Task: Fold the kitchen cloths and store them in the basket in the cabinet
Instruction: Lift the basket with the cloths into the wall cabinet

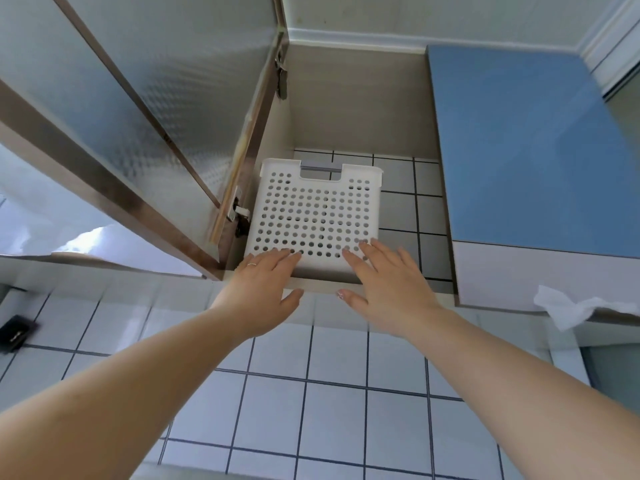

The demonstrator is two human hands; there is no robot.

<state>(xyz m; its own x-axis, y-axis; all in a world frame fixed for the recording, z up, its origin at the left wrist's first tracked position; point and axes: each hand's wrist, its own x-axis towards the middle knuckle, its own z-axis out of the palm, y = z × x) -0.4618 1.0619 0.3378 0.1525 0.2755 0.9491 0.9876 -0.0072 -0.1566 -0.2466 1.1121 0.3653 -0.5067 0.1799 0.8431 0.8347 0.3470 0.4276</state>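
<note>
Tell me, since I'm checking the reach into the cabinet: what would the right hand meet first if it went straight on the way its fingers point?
The right hand points up into the open cabinet; its straight fingertips already seem to touch the white perforated basket, so that comes first.

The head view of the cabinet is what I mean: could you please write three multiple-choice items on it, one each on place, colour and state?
1. Where is the white basket?
A. inside the open cabinet
B. on the floor
C. in a sink

2. What colour is the closed door to the right?
A. red
B. blue
C. black

3. How do the hands meet the basket?
A. both grip its handle
B. one lifts it alone
C. straight fingers rest on its perforated face

Answers: 1 A, it sits beside the open glass door. 2 B, a blue panel. 3 C, left hand and right hand lie flat.
</note>
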